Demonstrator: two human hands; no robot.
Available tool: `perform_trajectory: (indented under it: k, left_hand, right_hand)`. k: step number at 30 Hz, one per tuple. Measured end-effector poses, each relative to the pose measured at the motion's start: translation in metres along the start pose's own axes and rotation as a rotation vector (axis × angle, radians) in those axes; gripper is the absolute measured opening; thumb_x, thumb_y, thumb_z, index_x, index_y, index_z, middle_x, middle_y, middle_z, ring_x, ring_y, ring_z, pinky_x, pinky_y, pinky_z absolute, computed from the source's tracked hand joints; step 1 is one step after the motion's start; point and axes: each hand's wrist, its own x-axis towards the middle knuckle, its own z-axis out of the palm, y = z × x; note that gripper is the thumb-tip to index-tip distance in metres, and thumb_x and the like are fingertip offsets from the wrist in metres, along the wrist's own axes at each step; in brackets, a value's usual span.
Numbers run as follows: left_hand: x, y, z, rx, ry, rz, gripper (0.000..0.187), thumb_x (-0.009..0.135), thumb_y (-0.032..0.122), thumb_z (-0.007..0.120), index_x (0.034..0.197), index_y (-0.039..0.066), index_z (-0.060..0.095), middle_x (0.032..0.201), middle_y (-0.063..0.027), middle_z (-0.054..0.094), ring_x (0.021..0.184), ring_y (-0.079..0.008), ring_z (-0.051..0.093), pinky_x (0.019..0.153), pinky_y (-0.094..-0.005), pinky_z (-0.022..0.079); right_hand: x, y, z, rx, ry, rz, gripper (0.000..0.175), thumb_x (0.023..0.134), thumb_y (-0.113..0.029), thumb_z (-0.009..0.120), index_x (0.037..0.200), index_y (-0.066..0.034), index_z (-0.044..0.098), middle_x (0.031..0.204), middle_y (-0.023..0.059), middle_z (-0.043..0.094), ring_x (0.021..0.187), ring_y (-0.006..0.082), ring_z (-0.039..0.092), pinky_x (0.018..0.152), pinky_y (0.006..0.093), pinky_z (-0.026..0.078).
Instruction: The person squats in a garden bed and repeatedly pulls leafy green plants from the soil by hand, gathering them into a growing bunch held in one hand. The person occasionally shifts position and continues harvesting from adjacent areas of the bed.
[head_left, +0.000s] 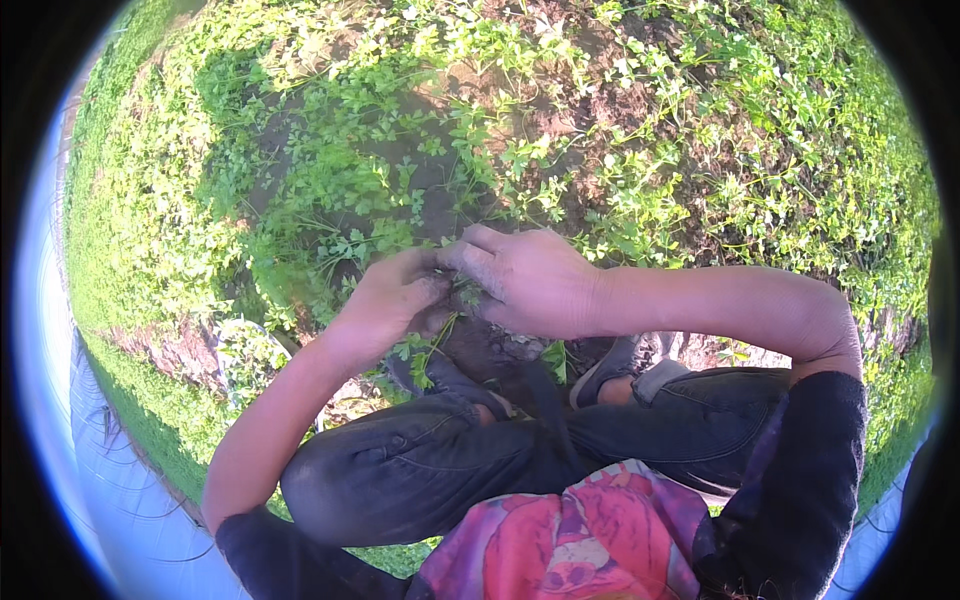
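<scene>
My left hand (397, 296) is bent over low leafy greens, its thumb and fingers closed around thin stems. A leafy green sprig (426, 351) hangs below those fingers. My right hand (532, 281) meets it from the other side, fingers curled and fingertips touching the left fingers. Some greenery shows between the two hands, but what the right fingers grip is hidden. Shaded parsley-like plants (330, 150) grow from dark soil (435, 184) just beyond both hands.
A pale round-rimmed container (281, 346) with leaves in it stands left of my knee (322, 480). My shoes (611, 367) rest on soil close below my hands. Sunlit plants (660, 180) spread right. White sheeting (142, 480) borders the bed at lower left.
</scene>
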Motion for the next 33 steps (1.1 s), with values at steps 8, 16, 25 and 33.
perform_trajectory:
  k: [8, 16, 25, 33]
  left_hand:
    - [-0.020, 0.028, 0.016, 0.241, -0.006, -0.047, 0.027, 0.098, 0.017, 0.052, 0.118, -0.001, 0.057, 0.083, -0.0060, 0.063, 0.063, -0.0094, 0.052, 0.059, -0.0249, 0.045]
    - [-0.094, 0.018, 0.056, 0.812, 0.014, 0.252, 0.016, 0.092, 0.011, 0.057, 0.106, 0.005, 0.060, 0.079, -0.0138, 0.066, 0.074, -0.0312, 0.067, 0.062, -0.0388, 0.053]
    - [-0.091, -0.020, 0.049, 1.152, -0.122, 0.213, 0.050, 0.076, 0.003, 0.058, 0.125, 0.001, 0.048, 0.100, -0.0175, 0.057, 0.082, -0.0332, 0.065, 0.065, -0.0390, 0.053]
    - [-0.094, -0.030, 0.023, 1.195, -0.182, 0.207, 0.051, 0.073, 0.003, 0.059, 0.123, -0.001, 0.051, 0.099, -0.0168, 0.058, 0.082, -0.0322, 0.064, 0.067, -0.0402, 0.053]
  right_hand:
    - [-0.011, 0.025, -0.005, 0.388, -0.080, 0.048, 0.027, 0.077, -0.011, 0.064, 0.102, -0.0026, 0.061, 0.086, 0.0190, 0.066, 0.081, 0.0387, 0.064, 0.071, 0.0448, 0.051]
    - [-0.043, 0.110, -0.004, 0.507, -0.296, 0.556, 0.024, 0.079, -0.014, 0.065, 0.102, -0.0054, 0.066, 0.091, 0.0079, 0.069, 0.081, 0.0189, 0.064, 0.074, 0.0341, 0.050]
    - [-0.023, 0.135, -0.015, 0.579, -0.364, 0.596, 0.026, 0.080, -0.012, 0.064, 0.104, -0.0035, 0.065, 0.091, 0.0067, 0.068, 0.086, 0.0172, 0.063, 0.077, 0.0321, 0.050]
    - [-0.058, 0.231, -0.058, 0.120, 0.024, 0.855, 0.021, 0.082, -0.018, 0.061, 0.099, -0.0065, 0.067, 0.086, 0.0103, 0.069, 0.077, 0.0195, 0.063, 0.074, 0.0345, 0.050]
